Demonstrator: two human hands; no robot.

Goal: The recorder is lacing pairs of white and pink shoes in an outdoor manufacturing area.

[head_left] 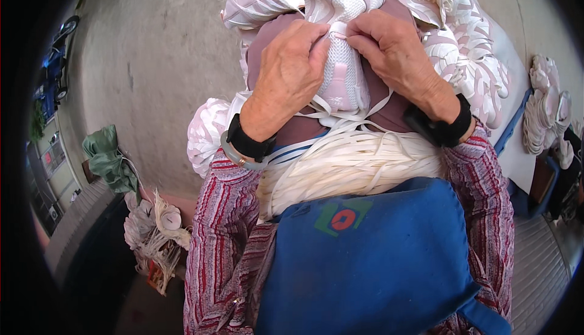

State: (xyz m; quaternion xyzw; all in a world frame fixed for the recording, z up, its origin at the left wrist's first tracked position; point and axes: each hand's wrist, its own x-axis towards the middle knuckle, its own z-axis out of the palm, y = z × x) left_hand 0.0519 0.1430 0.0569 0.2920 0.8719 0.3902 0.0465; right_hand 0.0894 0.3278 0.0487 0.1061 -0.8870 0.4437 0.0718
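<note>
A white mesh and pale pink shoe upper lies across my lap, its padded tongue pointing toward me. My left hand is closed at the left edge of the tongue, thumb and curled fingers pressed against the upper. From the right, my right hand pinches the upper beside the tongue, its fingertips near a short white strip crossing it. White shoelaces trail out below the tongue on both sides. What lies under the curled fingers is partly hidden.
A thick bundle of cream laces rests on my lap above a blue apron. Stacked pink-and-white uppers sit at the right, with more at the left. A green bag and lace bundles stand farther left.
</note>
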